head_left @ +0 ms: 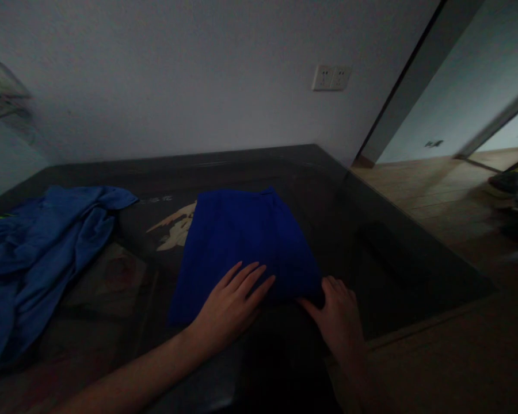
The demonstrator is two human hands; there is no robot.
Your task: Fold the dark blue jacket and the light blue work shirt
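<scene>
Single head-worn view, close above dark table (323, 218), facing forward-down toward wall (190, 86).

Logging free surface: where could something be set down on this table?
The table looks bare behind the folded blue cloth, toward the wall, and beside its far right corner; farther right, a dark shape is unclear. Crowded: left, under the crumpled blue cloth, and the folded cloth's near side, at the left hand and right hand.

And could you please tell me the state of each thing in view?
Dark blue cloth: lying flat, apparently folded.
Lighter blue cloth: crumpled.
Left hand: open, fingers over the dark blue cloth.
Right hand: at that cloth's near right corner; grip unclear.
Double wall socket: unplugged.
</scene>
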